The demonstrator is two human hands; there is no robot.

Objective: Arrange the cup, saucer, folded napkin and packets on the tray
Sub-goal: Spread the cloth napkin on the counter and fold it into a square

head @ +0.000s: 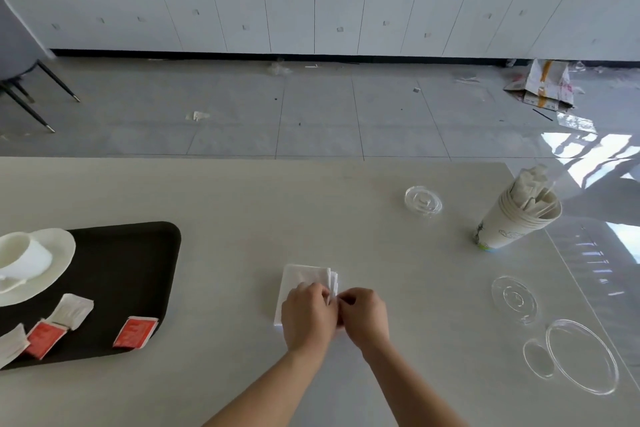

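The left hand (306, 315) and right hand (363, 317) meet over a white napkin (304, 277), which lies toward the near edge of the tabletop (242, 201), about midway along it. Both hands pinch the napkin's layered right edge, fingers curled. Folding appears to be the step in hand. Next, the napkin needs carrying left to the black tray (138, 253), where the cup (20, 256), saucer (60, 250) and packets (135, 333) already sit.

Print on red packets (135, 333) blurred, nothing legible
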